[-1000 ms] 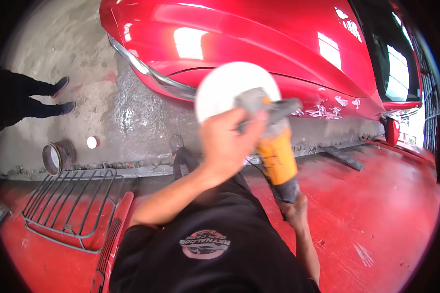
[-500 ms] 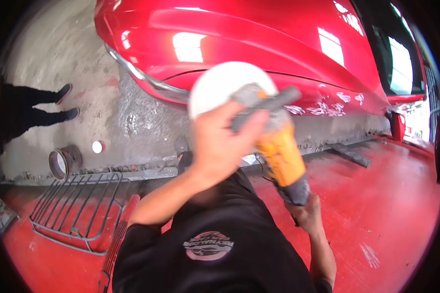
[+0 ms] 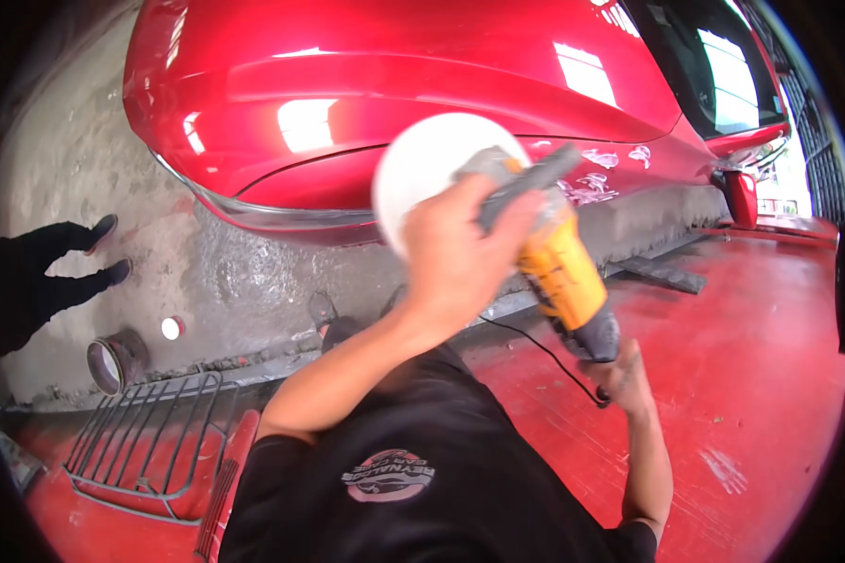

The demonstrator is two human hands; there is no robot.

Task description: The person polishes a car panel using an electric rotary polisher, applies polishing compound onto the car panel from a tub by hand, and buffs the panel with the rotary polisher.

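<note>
My left hand (image 3: 460, 253) is closed around the dark front handle of a yellow and black car polisher (image 3: 565, 272). Its round white pad (image 3: 418, 169) is blurred and overlaps the side of a red car (image 3: 366, 80); whether it touches the paint cannot be told. My right hand (image 3: 624, 380) grips the polisher's black rear end, its fingers partly hidden. White smears (image 3: 591, 183) mark the car's panel just right of the pad. A black cord (image 3: 545, 352) trails below the tool.
A black metal rack (image 3: 150, 450) lies on the red floor (image 3: 723, 375) at left, near a short pipe-like ring (image 3: 113, 364) and a small white-topped round item (image 3: 171, 327). Another person's legs (image 3: 61, 253) show at far left. A dark plank (image 3: 664, 274) lies at right.
The view has shifted, so the car sits further left. Relative to the car, the polisher has moved right, closer to the white smears. Both hands keep their hold, and more of the cord shows.
</note>
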